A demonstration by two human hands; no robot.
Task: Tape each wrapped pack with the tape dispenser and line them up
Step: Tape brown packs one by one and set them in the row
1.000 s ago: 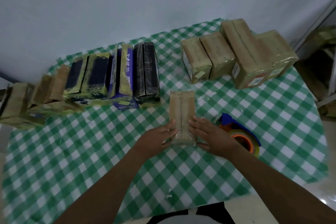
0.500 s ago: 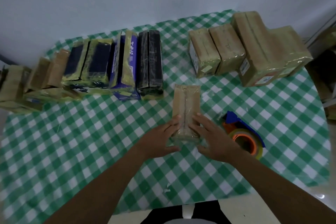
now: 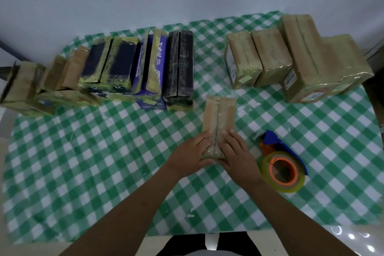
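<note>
The brown pack (image 3: 220, 113) lies flat mid-table on the checked cloth (image 3: 104, 162), its near end hidden under both hands. The left hand (image 3: 190, 153) and right hand (image 3: 238, 153) press it with fairly straight fingers, either side of the seam. The tape dispenser (image 3: 279, 162) sits just right of them. The far-left packs (image 3: 18, 87) blur at the edge.

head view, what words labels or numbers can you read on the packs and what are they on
Nothing reads clearly.
Purple cardboard box: large white characters down its side, too blurred to quote.
Small tan taped pack: white side label, print too small.
Large tan taped pack: white side label and red-edged end label, blurred.
Blue-and-orange tape dispenser: no text visible.
</note>
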